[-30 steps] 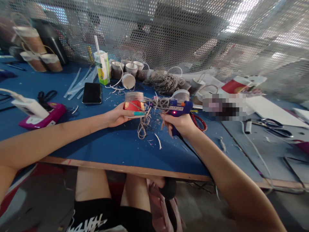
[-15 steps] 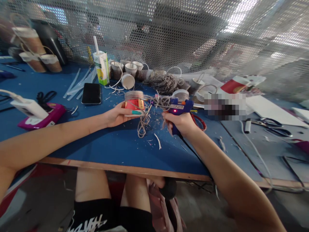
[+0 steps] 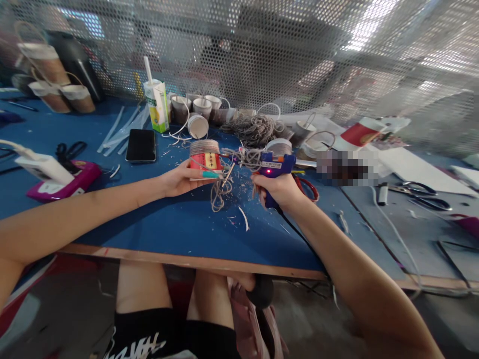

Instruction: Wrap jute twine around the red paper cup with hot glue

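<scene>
My left hand (image 3: 181,178) is closed round a small red paper cup (image 3: 198,161) with a yellow label. Grey-brown twine is wound in rows about one end of the cup, and a loose tangle of twine (image 3: 217,194) dangles beside it. My right hand (image 3: 279,190) grips a blue glue gun (image 3: 279,165) with a red light lit on its side. The gun's nozzle points left at the cup, partly hidden by strands of twine; I cannot tell whether it touches. A glue stick (image 3: 306,163) juts from the gun's back.
Behind my hands lie a twine heap (image 3: 250,130) and several wrapped cups (image 3: 202,105). A drink carton (image 3: 157,107), a phone (image 3: 141,145) and a purple power strip (image 3: 62,179) are on the left. Scissors (image 3: 422,194) lie right. Scraps litter the blue table (image 3: 179,224).
The red cup has shifted slightly left and turned, so more of its yellow label shows. My right hand and the glue gun have moved very slightly left.
</scene>
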Demonstrator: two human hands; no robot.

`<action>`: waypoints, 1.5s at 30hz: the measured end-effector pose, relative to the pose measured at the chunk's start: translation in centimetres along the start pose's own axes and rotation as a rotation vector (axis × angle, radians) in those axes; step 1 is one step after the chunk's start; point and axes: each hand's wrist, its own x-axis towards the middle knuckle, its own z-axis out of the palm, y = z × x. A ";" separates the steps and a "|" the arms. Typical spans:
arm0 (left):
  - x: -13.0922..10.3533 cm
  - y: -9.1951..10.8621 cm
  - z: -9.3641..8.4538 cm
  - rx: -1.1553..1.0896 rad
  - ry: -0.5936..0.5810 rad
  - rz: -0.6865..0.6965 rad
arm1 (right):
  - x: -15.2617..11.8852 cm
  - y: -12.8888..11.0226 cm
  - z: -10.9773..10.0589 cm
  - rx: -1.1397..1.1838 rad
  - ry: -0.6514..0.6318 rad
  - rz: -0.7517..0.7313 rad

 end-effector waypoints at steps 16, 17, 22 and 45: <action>0.4 -0.5 -0.1 -0.034 0.074 0.000 | 2.1 2.7 -1.3 -1.034 0.199 -0.191; 0.4 -0.4 0.0 -0.035 0.075 0.002 | 1.9 2.7 -1.3 -1.012 0.195 -0.287; 0.4 -0.4 0.4 -0.016 0.094 0.004 | 0.6 1.8 -1.3 -0.790 -0.024 -0.611; 0.2 -0.6 0.5 0.039 0.033 0.013 | 0.0 0.7 0.3 0.155 -0.301 -0.283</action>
